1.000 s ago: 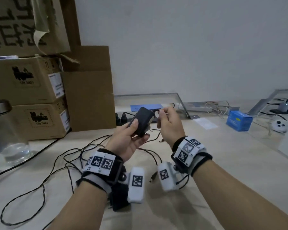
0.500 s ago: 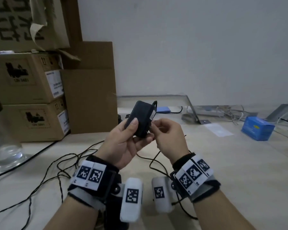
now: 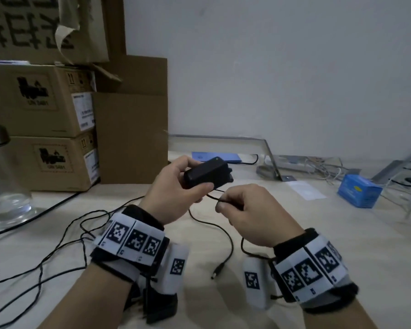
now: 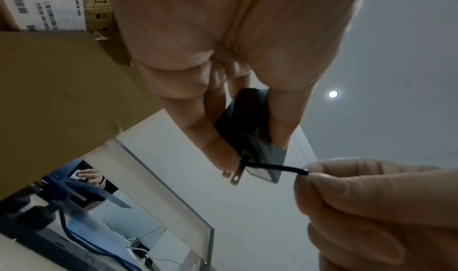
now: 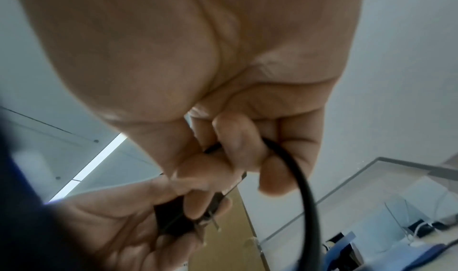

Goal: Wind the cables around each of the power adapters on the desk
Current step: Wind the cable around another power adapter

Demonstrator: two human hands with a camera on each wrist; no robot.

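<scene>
My left hand (image 3: pixel 173 191) grips the adapter (image 3: pixel 207 174); my right hand (image 3: pixel 247 210) pinches its cable (image 4: pixel 272 167). Slack pinching could loosen the wrap.

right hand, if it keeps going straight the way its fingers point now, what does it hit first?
Most likely the left hand and the black power adapter it grips. The right hand pinches the cable with fingertips aimed left toward them, a short taut stretch apart. Depth is unclear, so which comes first I cannot tell.
</scene>
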